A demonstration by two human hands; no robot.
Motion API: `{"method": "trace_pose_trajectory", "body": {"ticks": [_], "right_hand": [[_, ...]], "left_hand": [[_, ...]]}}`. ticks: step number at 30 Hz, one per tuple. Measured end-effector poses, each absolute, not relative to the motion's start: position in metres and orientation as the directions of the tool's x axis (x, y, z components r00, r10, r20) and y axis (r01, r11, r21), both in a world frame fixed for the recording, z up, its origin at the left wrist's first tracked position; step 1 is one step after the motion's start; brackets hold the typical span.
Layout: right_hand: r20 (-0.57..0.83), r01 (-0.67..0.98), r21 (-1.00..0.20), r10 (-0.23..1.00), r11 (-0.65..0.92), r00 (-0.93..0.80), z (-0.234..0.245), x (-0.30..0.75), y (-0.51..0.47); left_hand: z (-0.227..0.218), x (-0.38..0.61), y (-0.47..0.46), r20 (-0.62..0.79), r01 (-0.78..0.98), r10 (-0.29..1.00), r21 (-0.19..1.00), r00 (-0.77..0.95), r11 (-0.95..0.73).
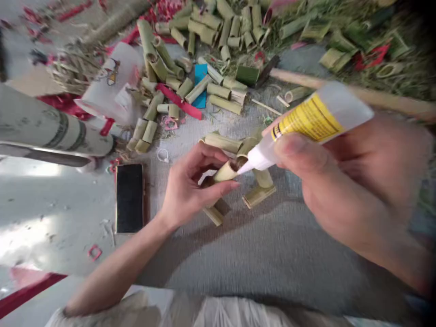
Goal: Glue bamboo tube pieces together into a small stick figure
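Between the thumb and fingers of my left hand (194, 186) is a short hollow piece of bamboo (225, 172), its open end facing right. My right hand (350, 186) grips a glue bottle (309, 120), clear with a yellow label, tilted downward. The bottle's white nozzle (254, 160) meets or nearly meets the rim of the held piece. Around and beneath my left hand lie several more cut bamboo pieces (259, 196) on the grey cloth (218, 259); my fingers partly cover some of them.
A large heap of cut bamboo pieces (204, 27) fills the back. Left of my hand lies a black phone (129, 198). A plastic cup (111, 81) lies on its side near a patterned cylinder (51, 122). A long pale stick (374, 93) crosses the right rear.
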State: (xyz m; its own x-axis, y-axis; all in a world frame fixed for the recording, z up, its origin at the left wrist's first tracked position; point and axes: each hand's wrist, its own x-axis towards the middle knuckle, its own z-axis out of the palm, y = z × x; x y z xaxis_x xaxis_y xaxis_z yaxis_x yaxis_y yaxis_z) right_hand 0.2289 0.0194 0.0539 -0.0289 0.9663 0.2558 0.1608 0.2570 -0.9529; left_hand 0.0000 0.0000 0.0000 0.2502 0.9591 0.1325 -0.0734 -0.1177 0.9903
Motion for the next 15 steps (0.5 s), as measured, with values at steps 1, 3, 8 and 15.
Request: {"method": "trace_pose_trajectory", "body": {"ticks": [1,3,8,15], "right_hand": [[0.275,0.105,-0.956,0.961,0.275,-0.013,0.050,0.226,0.021],[0.301,0.020,-0.954,0.954,0.301,0.011,0.043,0.221,0.023],[0.288,-0.022,-0.957,0.957,0.289,0.016,0.045,0.218,0.020],[0.221,-0.050,-0.974,0.975,0.220,-0.019,0.050,0.219,0.019]], "left_hand": [[0.000,0.001,0.000,0.130,-0.061,0.962,0.991,0.241,-0.119],[-0.001,0.002,0.000,0.130,-0.038,0.966,0.992,0.225,-0.124],[-0.002,0.002,0.001,0.145,0.001,0.967,0.989,0.210,-0.148],[0.000,0.003,0.000,0.105,0.020,0.974,0.994,0.198,-0.111]]}}
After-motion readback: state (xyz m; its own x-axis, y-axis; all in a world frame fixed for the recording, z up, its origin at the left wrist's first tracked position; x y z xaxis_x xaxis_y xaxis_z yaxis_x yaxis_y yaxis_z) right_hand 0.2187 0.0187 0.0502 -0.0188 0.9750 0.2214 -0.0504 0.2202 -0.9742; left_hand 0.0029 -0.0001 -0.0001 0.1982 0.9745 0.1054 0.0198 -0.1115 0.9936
